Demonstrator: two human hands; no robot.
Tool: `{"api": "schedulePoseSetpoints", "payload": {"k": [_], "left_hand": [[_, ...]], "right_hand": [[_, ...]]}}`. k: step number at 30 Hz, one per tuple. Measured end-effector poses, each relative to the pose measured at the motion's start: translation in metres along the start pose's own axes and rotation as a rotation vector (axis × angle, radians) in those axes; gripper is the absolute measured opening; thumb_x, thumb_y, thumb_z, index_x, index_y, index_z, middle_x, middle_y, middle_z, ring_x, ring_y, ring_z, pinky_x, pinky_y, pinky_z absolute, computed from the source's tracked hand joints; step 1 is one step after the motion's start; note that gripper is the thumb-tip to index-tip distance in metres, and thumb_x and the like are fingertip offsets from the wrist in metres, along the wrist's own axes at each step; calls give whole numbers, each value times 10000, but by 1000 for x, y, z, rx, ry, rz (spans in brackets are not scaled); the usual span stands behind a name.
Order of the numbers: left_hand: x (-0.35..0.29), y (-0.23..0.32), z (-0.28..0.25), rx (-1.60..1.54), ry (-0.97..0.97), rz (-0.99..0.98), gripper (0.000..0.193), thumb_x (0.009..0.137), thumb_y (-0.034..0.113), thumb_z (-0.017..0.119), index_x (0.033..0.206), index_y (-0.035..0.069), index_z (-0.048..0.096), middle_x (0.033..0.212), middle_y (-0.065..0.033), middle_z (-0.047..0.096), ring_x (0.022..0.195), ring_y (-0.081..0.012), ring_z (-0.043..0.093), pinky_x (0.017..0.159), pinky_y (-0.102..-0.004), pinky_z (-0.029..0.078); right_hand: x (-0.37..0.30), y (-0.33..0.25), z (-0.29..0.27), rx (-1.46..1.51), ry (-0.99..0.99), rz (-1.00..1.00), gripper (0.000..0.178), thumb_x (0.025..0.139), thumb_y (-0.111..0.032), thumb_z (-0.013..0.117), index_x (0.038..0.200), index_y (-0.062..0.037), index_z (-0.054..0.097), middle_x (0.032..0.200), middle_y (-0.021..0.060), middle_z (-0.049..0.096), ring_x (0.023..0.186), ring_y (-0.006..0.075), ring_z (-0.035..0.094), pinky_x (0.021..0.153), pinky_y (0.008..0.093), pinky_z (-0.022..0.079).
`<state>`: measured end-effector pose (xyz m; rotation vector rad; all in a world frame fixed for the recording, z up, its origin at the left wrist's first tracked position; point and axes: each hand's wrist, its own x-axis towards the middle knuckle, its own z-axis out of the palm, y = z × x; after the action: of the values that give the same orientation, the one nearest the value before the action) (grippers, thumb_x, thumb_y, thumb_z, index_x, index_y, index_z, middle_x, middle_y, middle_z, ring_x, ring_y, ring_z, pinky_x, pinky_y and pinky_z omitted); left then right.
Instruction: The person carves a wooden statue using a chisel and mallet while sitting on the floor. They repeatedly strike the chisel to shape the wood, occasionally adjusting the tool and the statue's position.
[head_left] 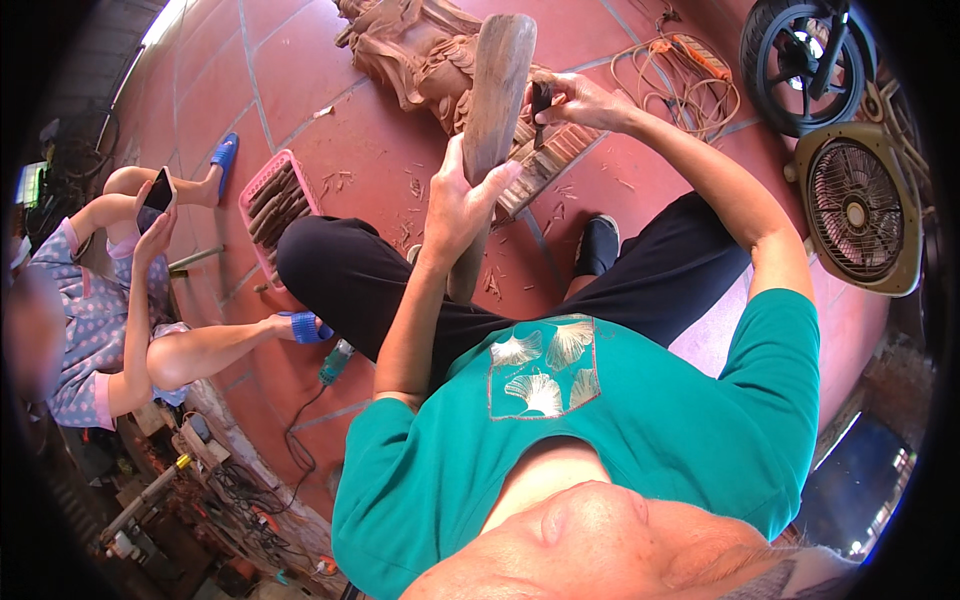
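From my remote view, the left hand [460,205] gripped the paddle [502,85], its long axis pointing away from the body; just to its right, the right hand [580,104] pinched a dark tool [541,98], seemingly over the carving [415,55].

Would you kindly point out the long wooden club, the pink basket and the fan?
Long wooden club [494,112], head view: its broad upper part.
Pink basket [264,177], head view: its rim.
Fan [856,213], head view: centre of its grille.

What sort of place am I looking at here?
Probably a woodcarving workshop: a carved wooden piece lies on the red tiled floor, wood shavings are scattered around it, and the left hand grips a long wooden bat.
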<state>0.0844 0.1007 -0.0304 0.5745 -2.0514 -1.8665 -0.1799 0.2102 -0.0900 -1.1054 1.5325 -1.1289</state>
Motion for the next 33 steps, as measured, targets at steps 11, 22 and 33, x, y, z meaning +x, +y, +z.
{"api": "schedulePoseSetpoints", "payload": {"k": [11, 22, 33], "left_hand": [[59, 83, -35, 185, -224, 140, 772, 949, 194, 721, 1568, 30, 290, 1173, -198, 662, 923, -192, 672, 766, -339, 561], [107, 50, -33, 613, -469, -25, 871, 934, 400, 678, 1620, 73, 252, 1356, -177, 587, 905, -215, 640, 708, -344, 533], [101, 42, -25, 735, -455, 94, 868, 935, 394, 677, 1610, 36, 263, 1571, -261, 415, 1355, -349, 509, 1131, -413, 385]], "right_hand": [[4, 9, -3, 19, -11, -6, 290, 926, -41, 699, 1207, -87, 645, 1072, -11, 705, 1054, 98, 648, 872, 295, 562], [4, 11, -1, -26, 13, 6, 310, 915, -56, 713, 1211, -99, 634, 1085, -8, 679, 1053, 118, 648, 841, 291, 580], [0, 5, -1, -86, 24, 76, 276, 913, -161, 739, 1176, -141, 657, 1100, -43, 680, 1053, 119, 646, 782, 302, 565]]}}
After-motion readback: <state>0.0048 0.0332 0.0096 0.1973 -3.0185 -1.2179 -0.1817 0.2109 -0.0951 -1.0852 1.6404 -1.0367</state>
